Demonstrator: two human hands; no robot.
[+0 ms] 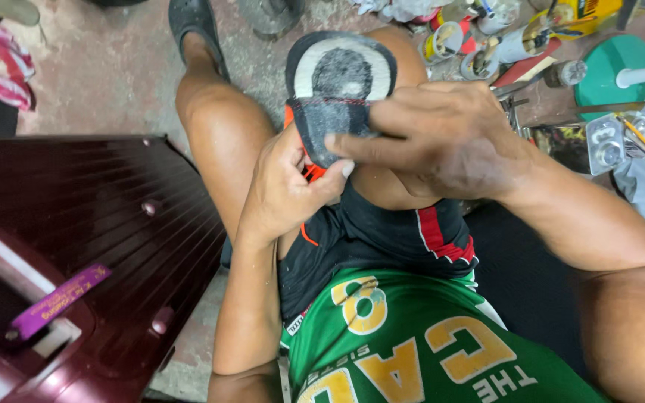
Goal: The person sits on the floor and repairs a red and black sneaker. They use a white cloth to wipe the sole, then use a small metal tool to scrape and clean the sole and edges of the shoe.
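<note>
Sole up on the person's knee sits a black shoe (335, 89) with a worn grey-and-white heel patch and an orange edge peeking out at its seven o'clock side, and both hands are on it: the left hand (281, 190) grips from below with its thumb pressed against the sole's lower edge, while the right hand (442, 138) reaches in from three o'clock, fingers laid flat across the sole. A dark red hard-shell suitcase (76, 261) with a purple tag fills the eight o'clock corner. Glue pots and tape rolls (479, 41) clutter the floor at one o'clock, beside a green stool (610, 67).
</note>
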